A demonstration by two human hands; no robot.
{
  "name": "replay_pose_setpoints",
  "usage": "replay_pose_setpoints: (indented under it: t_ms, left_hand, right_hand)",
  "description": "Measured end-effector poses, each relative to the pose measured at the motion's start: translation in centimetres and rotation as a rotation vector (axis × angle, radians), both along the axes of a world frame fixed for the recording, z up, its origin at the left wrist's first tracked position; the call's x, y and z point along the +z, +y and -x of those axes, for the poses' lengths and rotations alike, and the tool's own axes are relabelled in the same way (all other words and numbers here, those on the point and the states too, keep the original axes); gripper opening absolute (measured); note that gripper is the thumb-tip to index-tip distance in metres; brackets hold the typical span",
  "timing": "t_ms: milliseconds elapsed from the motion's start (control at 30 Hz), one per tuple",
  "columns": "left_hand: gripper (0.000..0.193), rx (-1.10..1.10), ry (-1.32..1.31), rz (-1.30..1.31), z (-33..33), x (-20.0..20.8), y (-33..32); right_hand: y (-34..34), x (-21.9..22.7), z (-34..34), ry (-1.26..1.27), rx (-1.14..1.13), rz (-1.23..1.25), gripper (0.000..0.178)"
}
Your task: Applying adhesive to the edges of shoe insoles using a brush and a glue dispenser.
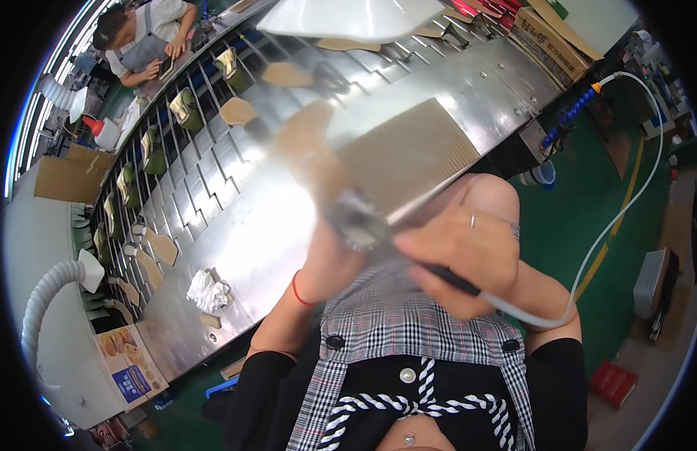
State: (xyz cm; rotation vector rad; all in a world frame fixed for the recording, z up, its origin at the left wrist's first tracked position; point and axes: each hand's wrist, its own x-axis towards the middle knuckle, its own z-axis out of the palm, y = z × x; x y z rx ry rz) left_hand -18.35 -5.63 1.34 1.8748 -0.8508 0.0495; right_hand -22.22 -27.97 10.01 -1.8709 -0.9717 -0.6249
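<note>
Right in the middle of it, the left hand (335,255) is closed around a shoe part (307,146), its beige, sole-shaped end pointing far and left, silvery green nearer the fingers; heavy blur hides the exact finger placement. On the right, the right hand (468,252) grips a dark-handled tool (455,279), angled toward the shoe part; whether its tip touches, I cannot tell. A white hose (659,139) runs from that handle and loops wide around the right side, up to a blue coiled line (570,116).

The action sits above the near edge of the shiny metal bench (266,233), where a cardboard sheet (416,154) lies flat just beyond the hands. Over to the near left, a crumpled white wad (208,291) rests on the metal. Farther left, green shoe pieces (186,110) line the rods of a rack (202,169), with beige soles (287,74) nearby. And far left, another person (149,41) bends over a phone (166,69).
</note>
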Motion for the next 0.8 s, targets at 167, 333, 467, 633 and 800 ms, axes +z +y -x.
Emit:
replay_pose_setpoints:
  t_ms: [167,333,467,633,800]
  left_hand:
    - [0.033,0.116,0.187,0.240,1.0,-1.3,0.0]
    - [0.028,0.412,0.064,0.105,0.3,2.0,-1.1]
    - [0.026,0.293,0.308,0.423,0.8,2.1,-0.7]
    - [0.022,0.248,0.162,0.234,0.3,2.2,0.6]
    - [0.027,0.181,0.271,0.213,0.5,2.8,1.6]
  right_hand:
    - [-0.1,0.2,0.7,0.139,0.178,-0.117,0.030]
    - [0.5,0.6,1.2,0.218,0.290,-0.023,0.031]
    - [0.2,0.8,0.0,0.164,0.086,-0.016,0.030]
    - [-0.5,1.7,0.3,0.267,0.319,0.025,0.026]
    - [-1.3,2.3,-1.0,0.166,0.200,0.088,0.028]
